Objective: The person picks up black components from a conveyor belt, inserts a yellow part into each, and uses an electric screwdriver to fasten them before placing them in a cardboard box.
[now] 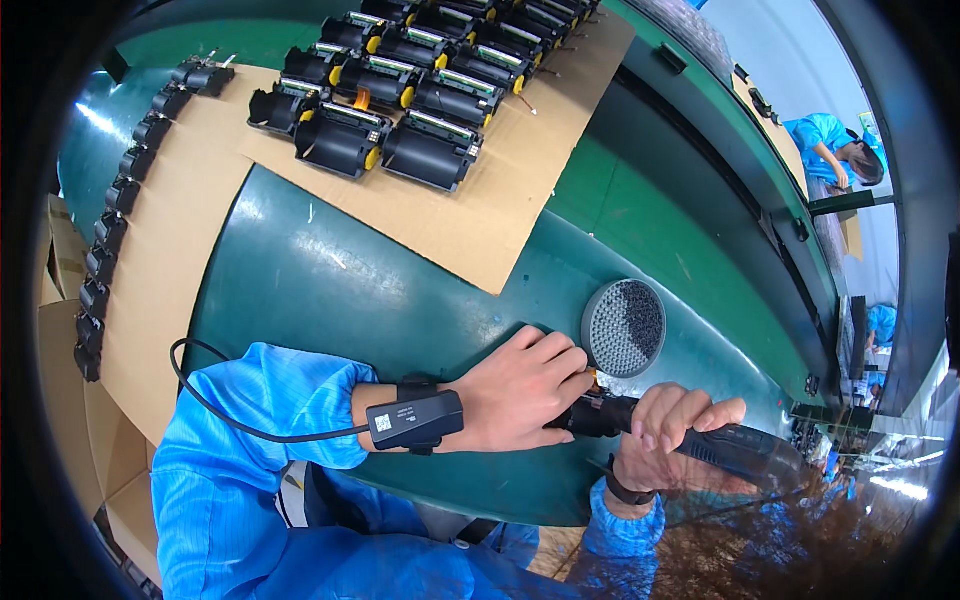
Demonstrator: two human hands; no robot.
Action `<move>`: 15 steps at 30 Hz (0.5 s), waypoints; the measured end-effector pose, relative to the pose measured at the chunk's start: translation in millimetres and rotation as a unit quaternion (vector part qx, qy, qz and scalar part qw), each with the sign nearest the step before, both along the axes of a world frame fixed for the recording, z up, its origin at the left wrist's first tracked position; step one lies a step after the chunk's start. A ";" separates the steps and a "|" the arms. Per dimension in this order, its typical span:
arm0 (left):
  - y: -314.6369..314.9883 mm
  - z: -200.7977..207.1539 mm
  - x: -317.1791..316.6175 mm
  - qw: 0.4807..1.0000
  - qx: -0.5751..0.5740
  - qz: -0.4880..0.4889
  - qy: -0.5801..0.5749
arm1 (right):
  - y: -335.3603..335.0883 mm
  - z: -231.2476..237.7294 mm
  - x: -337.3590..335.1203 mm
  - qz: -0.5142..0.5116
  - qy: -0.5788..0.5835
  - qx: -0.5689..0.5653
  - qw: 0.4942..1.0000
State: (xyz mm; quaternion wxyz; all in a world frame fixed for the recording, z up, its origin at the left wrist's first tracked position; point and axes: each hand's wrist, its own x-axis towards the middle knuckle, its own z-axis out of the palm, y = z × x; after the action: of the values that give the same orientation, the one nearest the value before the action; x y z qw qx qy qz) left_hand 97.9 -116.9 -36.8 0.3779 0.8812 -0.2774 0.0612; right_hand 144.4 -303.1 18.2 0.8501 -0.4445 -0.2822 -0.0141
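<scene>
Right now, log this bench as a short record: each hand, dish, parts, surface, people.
Left hand: fingers curled beside the tool's front end; its grip is partly hidden
Right hand: wrapped around a black tool
Dish: round, grey, beyond the hands; small black pieces gathered at its right
Upper cardboard: rows of black units, several with yellow ends
Left cardboard: smaller black parts lined along its outer edge
Surface: green table
People: co-worker in blue, upper right
</scene>
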 end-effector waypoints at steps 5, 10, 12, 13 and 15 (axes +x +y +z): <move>0.5 1.6 -0.3 1.000 -0.006 -0.001 -0.007 | -1.9 5.2 2.3 0.045 -0.036 -0.022 0.998; -0.8 -0.7 -1.1 1.000 -0.001 0.001 -0.002 | 1.9 -0.2 -4.7 0.007 -0.036 -0.030 0.999; -0.8 -0.3 -1.8 1.000 -0.001 0.001 -0.002 | 3.6 0.1 -6.6 -0.004 -0.044 -0.038 0.998; -0.8 0.1 -1.8 1.000 0.001 0.000 0.000 | 5.2 1.4 -6.6 0.001 -0.054 -0.046 0.997; -1.1 0.1 -1.7 1.000 0.003 -0.002 0.003 | 6.4 2.7 -5.6 0.005 -0.065 -0.053 0.996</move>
State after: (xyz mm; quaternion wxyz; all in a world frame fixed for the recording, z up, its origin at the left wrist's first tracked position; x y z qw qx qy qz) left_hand 96.2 -118.0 -36.7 0.3766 0.8819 -0.2777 0.0573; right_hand 138.8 -296.7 20.9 0.8052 -0.4858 -0.3392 -0.0232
